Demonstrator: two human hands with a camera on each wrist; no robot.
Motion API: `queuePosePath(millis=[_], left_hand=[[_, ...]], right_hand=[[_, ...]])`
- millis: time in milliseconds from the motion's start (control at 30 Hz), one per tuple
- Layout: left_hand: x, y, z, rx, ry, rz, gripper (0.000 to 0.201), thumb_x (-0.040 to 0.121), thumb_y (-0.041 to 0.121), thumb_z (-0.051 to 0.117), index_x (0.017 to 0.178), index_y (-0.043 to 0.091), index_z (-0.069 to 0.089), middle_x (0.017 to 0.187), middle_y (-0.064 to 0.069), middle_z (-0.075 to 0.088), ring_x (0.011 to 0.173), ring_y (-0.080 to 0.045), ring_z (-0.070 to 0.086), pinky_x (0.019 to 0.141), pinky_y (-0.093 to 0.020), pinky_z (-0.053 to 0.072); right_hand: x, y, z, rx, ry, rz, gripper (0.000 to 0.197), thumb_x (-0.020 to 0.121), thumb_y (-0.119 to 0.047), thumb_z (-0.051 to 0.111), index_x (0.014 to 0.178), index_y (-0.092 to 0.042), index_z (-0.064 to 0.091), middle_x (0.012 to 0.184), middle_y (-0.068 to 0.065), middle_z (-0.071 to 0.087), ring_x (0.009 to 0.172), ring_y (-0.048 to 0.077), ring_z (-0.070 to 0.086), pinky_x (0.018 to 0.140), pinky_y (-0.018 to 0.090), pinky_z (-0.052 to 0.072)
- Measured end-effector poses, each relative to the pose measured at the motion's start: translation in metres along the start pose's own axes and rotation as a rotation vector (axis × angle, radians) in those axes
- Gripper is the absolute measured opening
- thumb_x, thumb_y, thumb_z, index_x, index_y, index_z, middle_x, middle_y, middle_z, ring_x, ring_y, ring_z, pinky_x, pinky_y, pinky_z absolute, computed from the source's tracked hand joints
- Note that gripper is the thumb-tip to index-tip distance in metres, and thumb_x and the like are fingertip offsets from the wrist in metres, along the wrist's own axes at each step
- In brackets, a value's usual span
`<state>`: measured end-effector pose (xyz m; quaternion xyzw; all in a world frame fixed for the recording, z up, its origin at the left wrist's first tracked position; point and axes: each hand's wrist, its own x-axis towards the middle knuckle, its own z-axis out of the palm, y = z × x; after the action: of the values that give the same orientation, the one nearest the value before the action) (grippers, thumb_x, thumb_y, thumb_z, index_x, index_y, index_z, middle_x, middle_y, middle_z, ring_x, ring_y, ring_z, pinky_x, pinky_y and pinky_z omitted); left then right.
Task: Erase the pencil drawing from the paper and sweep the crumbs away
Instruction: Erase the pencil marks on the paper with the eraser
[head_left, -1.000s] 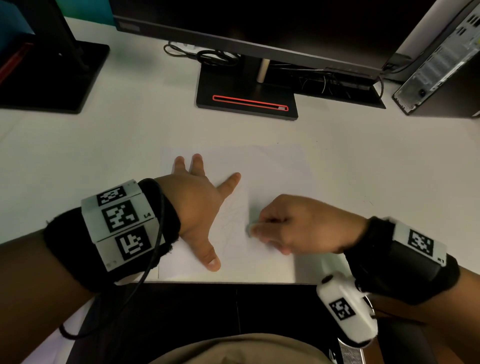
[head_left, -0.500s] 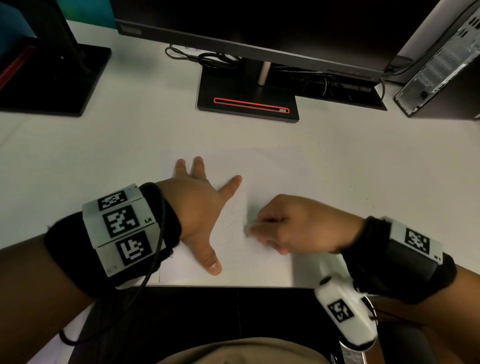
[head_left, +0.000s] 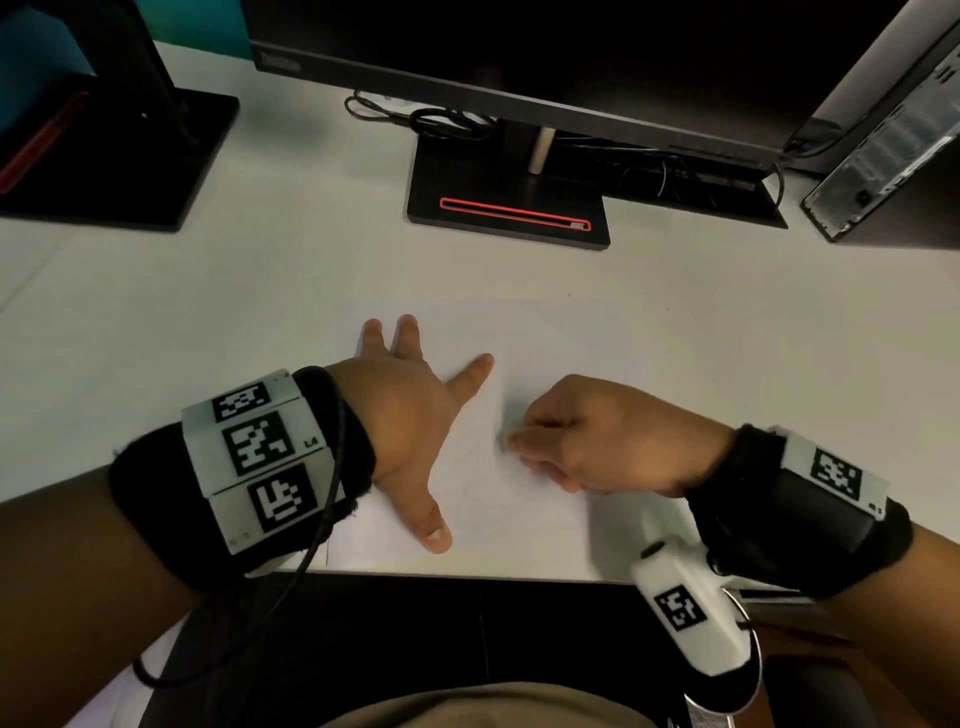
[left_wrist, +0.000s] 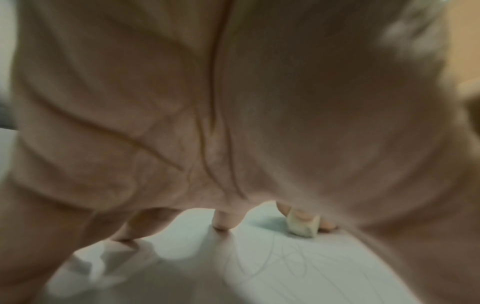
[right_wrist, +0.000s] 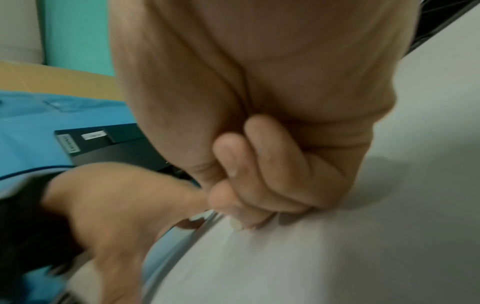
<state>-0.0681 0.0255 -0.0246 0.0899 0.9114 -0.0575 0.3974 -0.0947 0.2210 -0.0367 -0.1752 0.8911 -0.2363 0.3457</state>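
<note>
A white sheet of paper (head_left: 524, 338) lies on the white desk near its front edge, with faint pencil scribbles (head_left: 478, 467) in its lower middle. The scribbles (left_wrist: 283, 261) show more plainly in the left wrist view. My left hand (head_left: 410, 415) lies flat on the paper's left part, fingers spread. My right hand (head_left: 597, 441) pinches a small pale eraser (head_left: 505, 441) and holds its end down on the paper just right of the left hand. The eraser (left_wrist: 302, 226) is seen touching the sheet above the scribbles; its tip (right_wrist: 237, 225) peeks out below the curled fingers.
A monitor stand (head_left: 506, 208) with a red-edged slot stands behind the paper, with cables (head_left: 441, 122) beside it. A second black stand (head_left: 119, 156) is at the back left and a computer case (head_left: 893, 140) at the back right. The desk's front edge (head_left: 467, 571) runs just below the hands.
The right hand with the eraser has shifted very slightly on the paper; the left hand stays flat in the same place.
</note>
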Motion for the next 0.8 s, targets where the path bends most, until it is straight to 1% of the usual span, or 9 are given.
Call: queuePosePath(millis=[67,133,233,300,367,433,533,667,800], left_hand=[[0.0,0.001,0.0,0.01,0.004,-0.002,0.157,0.05,0.074,0.082,0.137,0.042,-0.044,0.15,-0.028,-0.038,0.141,-0.054,-0.023,0.114,-0.063,0.025],[0.0,0.001,0.0,0.008,0.004,-0.003,0.158,0.048,0.075,0.082,0.137,0.042,-0.045,0.15,-0.028,-0.039,0.141,-0.054,-0.023,0.113,-0.063,0.026],[0.001,-0.001,0.001,-0.003,-0.001,-0.002,0.16,0.047,0.075,0.083,0.136,0.043,-0.045,0.15,-0.027,-0.04,0.14,-0.054,-0.025,0.112,-0.064,0.029],[0.001,-0.001,0.001,-0.003,0.0,0.0,0.159,0.047,0.075,0.083,0.136,0.043,-0.045,0.15,-0.027,-0.04,0.14,-0.054,-0.025,0.112,-0.064,0.028],[0.001,0.0,0.001,0.0,0.003,0.001,0.159,0.047,0.075,0.083,0.137,0.042,-0.045,0.15,-0.027,-0.04,0.14,-0.054,-0.025,0.112,-0.064,0.028],[0.001,0.0,0.001,0.005,0.008,-0.001,0.159,0.047,0.076,0.082,0.137,0.043,-0.044,0.15,-0.026,-0.039,0.141,-0.054,-0.024,0.112,-0.064,0.028],[0.001,-0.001,0.002,0.002,0.006,-0.001,0.159,0.047,0.076,0.082,0.136,0.043,-0.045,0.15,-0.026,-0.04,0.14,-0.053,-0.025,0.111,-0.063,0.03],[0.001,-0.001,0.002,0.004,0.016,0.004,0.158,0.046,0.077,0.081,0.137,0.043,-0.044,0.151,-0.026,-0.039,0.141,-0.053,-0.024,0.112,-0.06,0.031],[0.001,-0.001,0.003,0.018,0.03,0.004,0.159,0.045,0.078,0.081,0.137,0.043,-0.044,0.151,-0.027,-0.037,0.142,-0.054,-0.022,0.112,-0.059,0.031]], right_hand=[[0.003,0.005,-0.008,0.038,0.042,0.024,0.045,0.101,-0.034,0.059,0.077,0.004,0.065,0.054,-0.001,0.058,0.044,0.014,0.044,0.046,0.022,0.039],[0.005,0.005,-0.014,-0.021,0.113,0.021,0.042,0.101,-0.032,0.058,0.074,0.0,0.067,0.052,-0.004,0.058,0.044,0.011,0.046,0.049,0.023,0.042],[0.003,-0.003,-0.005,-0.106,0.053,-0.026,0.04,0.101,-0.034,0.055,0.073,-0.009,0.067,0.054,-0.006,0.061,0.047,0.005,0.051,0.056,0.022,0.047],[0.006,0.0,-0.009,-0.042,0.042,0.0,0.042,0.101,-0.035,0.057,0.072,-0.005,0.066,0.055,-0.005,0.06,0.046,0.01,0.049,0.051,0.023,0.045],[0.01,0.005,-0.019,0.008,0.103,0.041,0.043,0.1,-0.034,0.059,0.074,0.0,0.066,0.056,-0.001,0.058,0.048,0.017,0.047,0.047,0.025,0.043],[0.011,0.002,-0.017,-0.016,0.1,0.02,0.041,0.1,-0.032,0.057,0.073,-0.003,0.067,0.053,-0.004,0.059,0.047,0.014,0.049,0.047,0.024,0.045],[0.009,-0.004,-0.008,-0.061,0.007,-0.012,0.041,0.101,-0.034,0.057,0.071,-0.008,0.066,0.053,-0.004,0.059,0.042,0.01,0.047,0.047,0.022,0.044],[0.016,0.004,-0.025,0.003,0.131,0.035,0.041,0.099,-0.032,0.06,0.07,-0.004,0.067,0.055,0.0,0.059,0.048,0.019,0.048,0.045,0.025,0.042],[0.013,-0.007,-0.009,-0.068,-0.002,-0.032,0.043,0.1,-0.035,0.057,0.074,-0.003,0.066,0.055,-0.002,0.059,0.045,0.013,0.047,0.048,0.021,0.043]])
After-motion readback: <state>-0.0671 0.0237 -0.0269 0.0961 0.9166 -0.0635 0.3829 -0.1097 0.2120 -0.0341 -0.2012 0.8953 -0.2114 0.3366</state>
